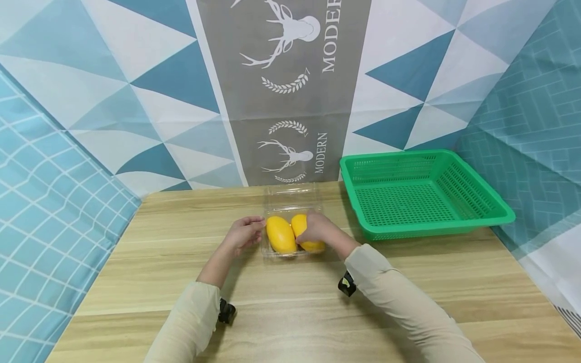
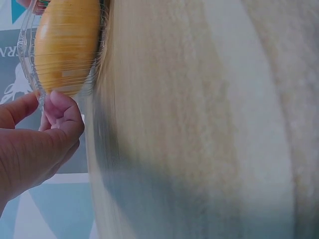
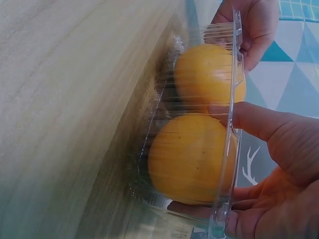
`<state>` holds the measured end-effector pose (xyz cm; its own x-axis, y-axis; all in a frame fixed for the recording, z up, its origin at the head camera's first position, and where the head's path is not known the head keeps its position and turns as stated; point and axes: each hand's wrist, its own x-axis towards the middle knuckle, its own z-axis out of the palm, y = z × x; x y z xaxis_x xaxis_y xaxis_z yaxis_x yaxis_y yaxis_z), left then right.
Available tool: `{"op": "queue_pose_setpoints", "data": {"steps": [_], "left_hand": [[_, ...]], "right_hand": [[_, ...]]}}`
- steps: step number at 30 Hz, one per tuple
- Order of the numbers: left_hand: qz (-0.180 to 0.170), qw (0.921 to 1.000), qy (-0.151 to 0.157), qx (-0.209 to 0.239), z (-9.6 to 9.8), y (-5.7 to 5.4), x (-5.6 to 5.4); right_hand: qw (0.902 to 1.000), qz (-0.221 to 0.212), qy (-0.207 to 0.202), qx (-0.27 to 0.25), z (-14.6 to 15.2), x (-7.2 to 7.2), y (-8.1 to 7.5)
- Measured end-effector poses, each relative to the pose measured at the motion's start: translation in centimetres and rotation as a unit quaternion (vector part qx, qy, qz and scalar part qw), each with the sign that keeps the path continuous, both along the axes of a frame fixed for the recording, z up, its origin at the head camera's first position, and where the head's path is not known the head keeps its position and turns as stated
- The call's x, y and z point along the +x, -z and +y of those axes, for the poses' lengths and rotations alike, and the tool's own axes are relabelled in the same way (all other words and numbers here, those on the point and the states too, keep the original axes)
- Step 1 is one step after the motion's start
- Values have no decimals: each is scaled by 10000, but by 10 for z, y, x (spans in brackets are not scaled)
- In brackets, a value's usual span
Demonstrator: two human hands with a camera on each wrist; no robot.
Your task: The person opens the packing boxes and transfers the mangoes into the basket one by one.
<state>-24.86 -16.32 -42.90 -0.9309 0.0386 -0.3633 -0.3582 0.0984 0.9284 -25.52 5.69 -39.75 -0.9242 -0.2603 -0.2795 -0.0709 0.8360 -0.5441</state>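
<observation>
Two yellow mangoes lie side by side in a clear plastic clamshell box (image 3: 232,94) on the table. The left mango (image 1: 280,235) is uncovered, while fingers partly hide the right mango (image 1: 313,246). My right hand (image 1: 319,227) reaches into the box and holds the right mango; in the right wrist view its thumb is on one side and its fingers are on the other. At the box's left edge, my left hand (image 2: 40,144) pinches the rim between thumb and fingers. The transparent lid (image 1: 292,196) stands raised behind the mangoes.
A green plastic basket (image 1: 428,227) with perforated walls stands to the right of the box, near the back of the wooden table (image 1: 181,217). Patterned cloth (image 1: 290,108) rises behind the table's back edge, and blue checked cloth (image 1: 45,201) borders the left side.
</observation>
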Motion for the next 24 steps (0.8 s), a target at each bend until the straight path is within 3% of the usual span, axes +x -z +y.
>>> {"op": "queue_pose_setpoints", "data": {"steps": [15, 24], "left_hand": [[33, 9999, -18, 131, 8, -2, 2], [61, 9997, -118, 206, 7, 0, 1]], "right_hand": [[9970, 310, 336, -618, 8, 4, 3], [9954, 311, 261, -862, 8, 4, 1]]}}
